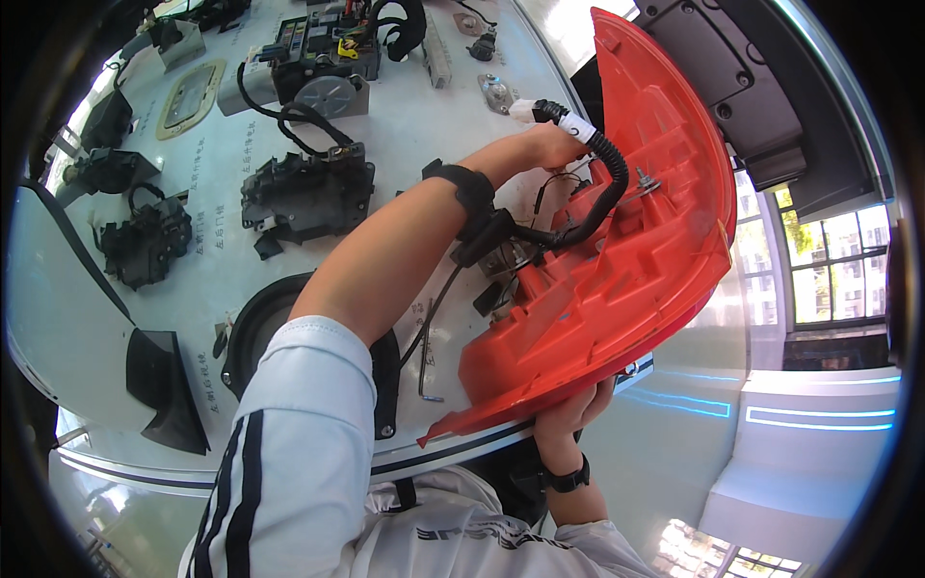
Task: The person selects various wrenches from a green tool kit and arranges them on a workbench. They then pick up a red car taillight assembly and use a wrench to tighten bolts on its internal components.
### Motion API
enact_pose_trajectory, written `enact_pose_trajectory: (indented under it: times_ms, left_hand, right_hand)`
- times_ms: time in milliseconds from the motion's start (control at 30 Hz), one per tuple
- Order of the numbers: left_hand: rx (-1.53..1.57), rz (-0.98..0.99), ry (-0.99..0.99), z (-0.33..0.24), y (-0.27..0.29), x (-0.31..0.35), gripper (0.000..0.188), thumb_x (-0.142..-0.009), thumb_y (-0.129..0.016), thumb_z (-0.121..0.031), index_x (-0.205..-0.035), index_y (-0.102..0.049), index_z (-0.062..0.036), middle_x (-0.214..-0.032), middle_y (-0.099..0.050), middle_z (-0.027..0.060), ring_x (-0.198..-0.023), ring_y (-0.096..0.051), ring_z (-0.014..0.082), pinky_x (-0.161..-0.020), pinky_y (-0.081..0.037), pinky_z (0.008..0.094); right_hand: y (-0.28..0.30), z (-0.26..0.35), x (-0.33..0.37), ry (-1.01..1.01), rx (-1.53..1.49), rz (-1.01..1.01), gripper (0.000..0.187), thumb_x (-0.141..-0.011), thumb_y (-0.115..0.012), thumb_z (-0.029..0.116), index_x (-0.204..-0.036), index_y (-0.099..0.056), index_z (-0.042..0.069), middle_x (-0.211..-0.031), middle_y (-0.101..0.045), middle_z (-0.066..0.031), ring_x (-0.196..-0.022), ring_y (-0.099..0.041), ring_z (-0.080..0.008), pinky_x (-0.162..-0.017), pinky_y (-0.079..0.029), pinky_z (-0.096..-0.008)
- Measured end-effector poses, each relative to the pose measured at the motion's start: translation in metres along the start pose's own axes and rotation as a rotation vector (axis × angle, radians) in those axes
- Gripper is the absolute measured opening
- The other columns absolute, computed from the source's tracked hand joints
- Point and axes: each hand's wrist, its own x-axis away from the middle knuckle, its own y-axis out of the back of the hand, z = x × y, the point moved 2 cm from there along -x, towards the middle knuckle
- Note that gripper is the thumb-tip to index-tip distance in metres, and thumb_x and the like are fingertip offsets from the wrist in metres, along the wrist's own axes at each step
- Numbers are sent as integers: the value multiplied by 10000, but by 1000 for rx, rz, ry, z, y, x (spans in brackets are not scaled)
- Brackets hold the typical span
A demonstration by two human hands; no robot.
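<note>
A large red car tail light [617, 260] stands tilted at the table's right edge, its back with moulded ribs and a metal stud facing me. My left hand [559, 144] reaches to its far side and seems closed on it, though its fingers are mostly hidden behind the black corrugated wiring tube [609, 173]. That tube arches over the lamp's back and ends in a white connector [525, 111] beside the left hand. Thin wires hang near the left wrist. My right hand [576, 409] grips the lamp's near lower rim from underneath, fingers partly covered.
Beneath my left forearm lies a round black speaker [275, 313]. An L-shaped hex key [425, 361] rests by the lamp. Door lock units [308, 193], a fuse box [328, 43] and a side mirror [164, 385] occupy the white table's left and far parts.
</note>
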Motion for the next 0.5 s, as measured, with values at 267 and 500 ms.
enact_pose_trajectory:
  times_ms: [267,500]
  left_hand:
    - [-77,-69,81,16,-11,-7,595,-891,-536,-504,-927,-664,76,-674,-610,77,-621,-565,130,-584,-464,320]
    - [-78,31,141,22,-11,-9,418,-923,-500,-354,-1018,-629,33,-741,-608,70,-652,-565,149,-629,-460,315]
  right_hand:
    - [8,-10,6,-40,-26,22,404,-969,-349,263,-1218,-443,-41,-1198,-530,-139,-1069,-530,-231,-924,-428,-362]
    - [2,-1,4,-40,2,6,371,-955,-369,252,-1149,-468,-49,-1141,-544,-140,-1007,-543,-225,-871,-434,-346]
